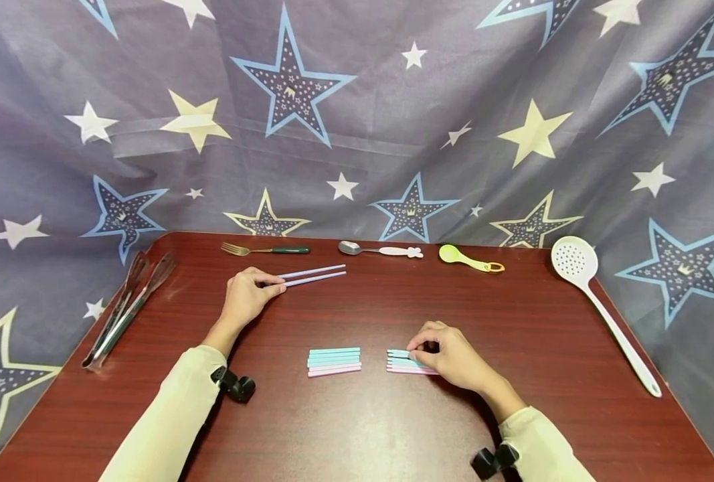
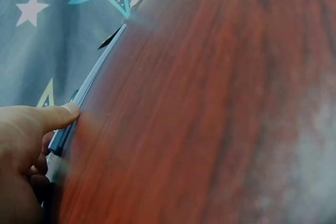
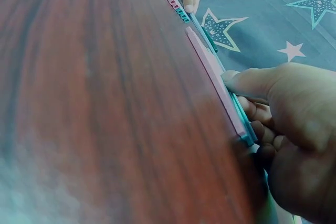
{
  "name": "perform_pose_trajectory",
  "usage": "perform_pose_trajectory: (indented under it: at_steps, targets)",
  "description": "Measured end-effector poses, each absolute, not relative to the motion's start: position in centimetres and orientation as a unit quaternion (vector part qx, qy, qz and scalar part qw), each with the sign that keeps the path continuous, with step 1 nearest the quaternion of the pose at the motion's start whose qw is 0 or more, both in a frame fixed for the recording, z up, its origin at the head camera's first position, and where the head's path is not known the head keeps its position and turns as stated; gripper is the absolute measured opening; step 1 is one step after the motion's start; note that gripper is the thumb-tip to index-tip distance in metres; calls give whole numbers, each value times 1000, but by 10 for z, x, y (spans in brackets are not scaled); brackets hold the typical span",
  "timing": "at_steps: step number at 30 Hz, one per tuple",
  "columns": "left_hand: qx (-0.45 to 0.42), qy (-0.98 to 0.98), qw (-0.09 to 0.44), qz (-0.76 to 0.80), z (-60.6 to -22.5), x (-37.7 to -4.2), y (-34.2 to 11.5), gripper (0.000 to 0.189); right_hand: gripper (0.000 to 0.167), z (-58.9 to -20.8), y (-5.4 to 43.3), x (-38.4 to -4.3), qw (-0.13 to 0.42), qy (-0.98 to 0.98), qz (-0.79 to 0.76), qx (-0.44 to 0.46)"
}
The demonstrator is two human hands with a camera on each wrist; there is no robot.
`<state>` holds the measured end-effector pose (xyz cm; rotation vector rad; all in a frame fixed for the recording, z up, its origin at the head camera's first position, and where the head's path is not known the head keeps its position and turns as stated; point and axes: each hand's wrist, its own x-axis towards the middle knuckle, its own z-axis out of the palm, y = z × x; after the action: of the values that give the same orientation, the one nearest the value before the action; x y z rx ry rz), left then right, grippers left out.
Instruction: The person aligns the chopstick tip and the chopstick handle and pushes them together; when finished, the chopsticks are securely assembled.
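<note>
Backdrop: a grey curtain (image 1: 387,161) printed with blue, yellow and white stars hangs behind the scene.
Table: a glossy reddish-brown wood-grain table (image 1: 344,428) carries everything on show.
Skimmer: a white perforated skimmer (image 1: 574,261) lies along the right edge.
Tongs: metal tongs (image 1: 123,324) rest at far left.
Hands: the left hand (image 1: 247,294) pinches one end of two pale blue-lavender chopsticks (image 1: 314,270); the right hand (image 1: 453,355) pinches at the turquoise part of the right-hand row (image 1: 397,361), though how many sticks it grips cannot be told.
Fork and spoon: a green-handled fork (image 1: 290,250) and a white-handled spoon (image 1: 400,252) line the far edge.
Chopsticks: slim, straight and nearly parallel, near the fork.
Measuring spoon: yellow-green measuring spoon (image 1: 451,254), right of the spoon.
Short sticks: the left-hand row (image 1: 334,361) and its neighbour sit apart at centre, turquoise on the far side, pink nearest the camera.
</note>
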<state>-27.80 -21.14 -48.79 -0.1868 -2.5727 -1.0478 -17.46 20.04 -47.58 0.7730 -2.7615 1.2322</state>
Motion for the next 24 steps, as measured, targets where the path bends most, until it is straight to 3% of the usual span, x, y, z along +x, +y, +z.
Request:
perform_pose_trajectory:
  at_steps: [16, 24]
  targets:
    - [-63, -915, 166, -363, -483, -280, -208, 13, 13, -474, 203, -175, 2, -878, 413, 243]
    - [-85, -905, 147, -389, -460, -263, -189, 19, 12, -477, 204, -176, 17, -872, 416, 256]
